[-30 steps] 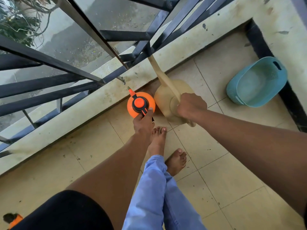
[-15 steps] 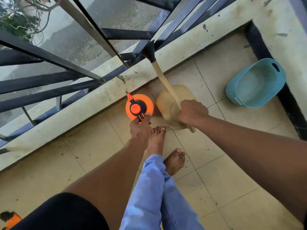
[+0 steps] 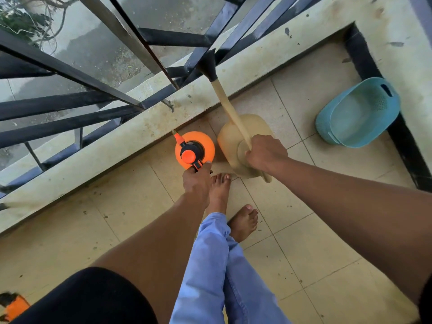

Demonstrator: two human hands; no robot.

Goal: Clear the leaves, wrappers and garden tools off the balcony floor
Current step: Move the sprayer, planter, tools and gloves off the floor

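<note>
Both tools sit lower and further right in view than a second ago, and the watering can's spout, which then ended against the railing, now shows its dark rose clear of the bars; judged: both were drawn a little back from the kerb toward the person. Left hand (image 3: 196, 181) grips the black-and-orange handle of the orange pressure sprayer (image 3: 195, 149), fingers curled under it; whether they close fully round cannot be told from above. Right hand (image 3: 265, 153) is wrapped round the handle of the tan watering can (image 3: 243, 136), fingers folded tight, knuckles up. Sprayer and can are just beside each other, close to the concrete kerb (image 3: 117, 146) under the railing (image 3: 70, 73); whether they rest on the tiles or hang just above cannot be told. One tool per hand, each held by its handle from above: judged a carrying grip, so both leave in a single trip. Teal basket (image 3: 357, 113) lies in the corner, well apart. Another orange item (image 3: 14, 307) shows at the lower left edge, partly cut off. Small dark debris specks remain on the tiled floor (image 3: 304, 253).
</note>
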